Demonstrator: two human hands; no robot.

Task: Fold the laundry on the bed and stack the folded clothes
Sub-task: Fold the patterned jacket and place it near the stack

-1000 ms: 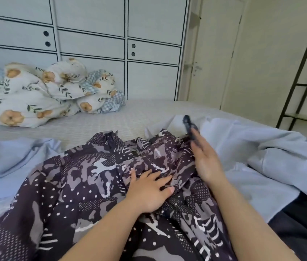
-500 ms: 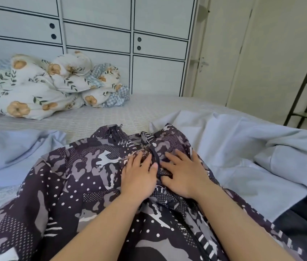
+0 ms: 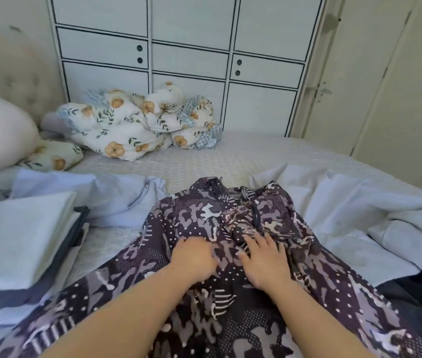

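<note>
Both hands sit flat on the dark patterned garment [image 3: 230, 293] spread on the bed [image 3: 204, 161]; left hand [image 3: 194, 259] has fingers bunching into the fabric, right hand [image 3: 264, 262] has fingers spread, pressing; garment runs lengthwise away from me, collar end at the far side; folded stack [image 3: 18, 241] left, nearer the left hand; no readable labels anywhere.

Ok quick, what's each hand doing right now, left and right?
Left hand: fingers curled into the patterned garment, gripping a bunch of it.
Right hand: open, fingers spread flat, pressing on the same garment.
</note>
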